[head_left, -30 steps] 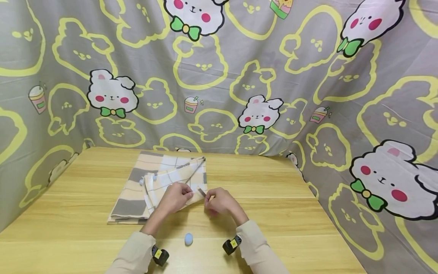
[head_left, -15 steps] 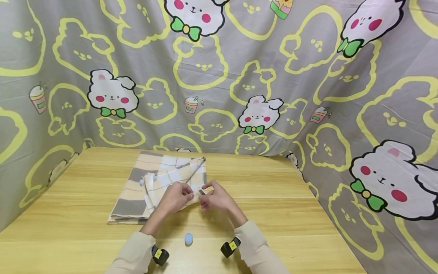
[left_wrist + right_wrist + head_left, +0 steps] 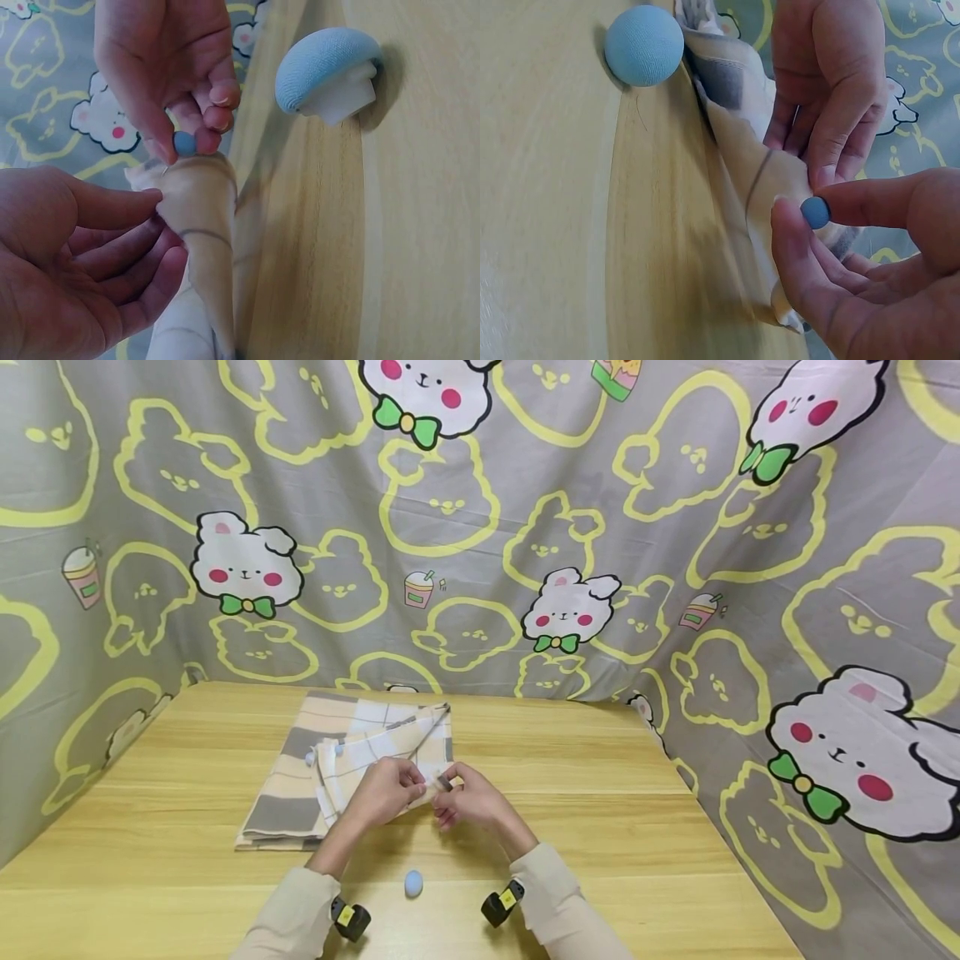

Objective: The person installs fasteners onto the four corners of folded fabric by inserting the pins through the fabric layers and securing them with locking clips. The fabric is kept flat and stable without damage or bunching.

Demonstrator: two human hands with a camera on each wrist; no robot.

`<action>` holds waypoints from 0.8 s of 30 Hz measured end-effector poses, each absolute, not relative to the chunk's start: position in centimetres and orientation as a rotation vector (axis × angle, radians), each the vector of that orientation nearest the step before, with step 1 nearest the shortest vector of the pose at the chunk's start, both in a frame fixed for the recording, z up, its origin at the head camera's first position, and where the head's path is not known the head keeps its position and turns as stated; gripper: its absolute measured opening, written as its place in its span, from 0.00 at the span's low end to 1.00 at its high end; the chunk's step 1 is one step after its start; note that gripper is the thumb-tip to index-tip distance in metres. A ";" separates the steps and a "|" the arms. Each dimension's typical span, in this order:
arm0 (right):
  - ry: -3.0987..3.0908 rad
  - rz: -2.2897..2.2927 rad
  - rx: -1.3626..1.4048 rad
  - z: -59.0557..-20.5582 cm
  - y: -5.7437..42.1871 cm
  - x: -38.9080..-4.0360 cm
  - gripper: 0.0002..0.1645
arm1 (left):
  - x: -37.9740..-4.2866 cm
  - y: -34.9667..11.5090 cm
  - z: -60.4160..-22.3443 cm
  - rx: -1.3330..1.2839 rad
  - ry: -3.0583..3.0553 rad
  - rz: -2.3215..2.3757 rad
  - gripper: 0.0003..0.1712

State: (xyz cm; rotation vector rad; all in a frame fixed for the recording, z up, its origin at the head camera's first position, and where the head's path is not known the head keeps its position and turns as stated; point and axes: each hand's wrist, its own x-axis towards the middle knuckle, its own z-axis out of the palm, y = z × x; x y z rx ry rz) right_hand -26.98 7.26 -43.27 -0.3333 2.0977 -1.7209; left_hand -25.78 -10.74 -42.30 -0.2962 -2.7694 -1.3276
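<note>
A plaid cloth (image 3: 283, 815) in beige, white and grey lies folded on the table, one layer turned back. My left hand (image 3: 386, 793) pinches that layer's near edge between thumb and fingers. Just to its right, my right hand (image 3: 472, 797) pinches a small pin by its round blue head (image 3: 815, 213). In the left wrist view the blue head (image 3: 184, 143) sits right at the cloth's edge, a thin shaft showing below it. How deep the shaft goes cannot be told. A blue mushroom-shaped clip with a white base (image 3: 330, 73) stands apart on the table.
Small light-blue pieces (image 3: 311, 757) sit on the cloth's left part. The wooden table (image 3: 592, 785) extends to both sides. A grey curtain (image 3: 465, 510) with yellow cartoon outlines hangs behind and at the sides. Black cameras (image 3: 350, 920) are strapped to the wrists.
My right hand has moved slightly left, up to the cloth's edge beside my left hand. My left hand, the cloth and the mushroom-shaped clip have stayed in place.
</note>
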 end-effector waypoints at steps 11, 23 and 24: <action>2.107 -1.709 -0.333 -43.3 7.2 -26.9 0.14 | -25.7 -10.7 -42.1 -0.272 -2.776 -1.341 0.05; 2.113 -1.706 -0.315 -43.4 7.2 -27.1 0.13 | -25.8 -10.8 -42.2 -0.252 -2.773 -1.387 0.05; 2.113 -1.705 -0.315 -43.4 7.2 -27.1 0.13 | -25.9 -10.9 -42.2 -0.252 -2.773 -1.389 0.05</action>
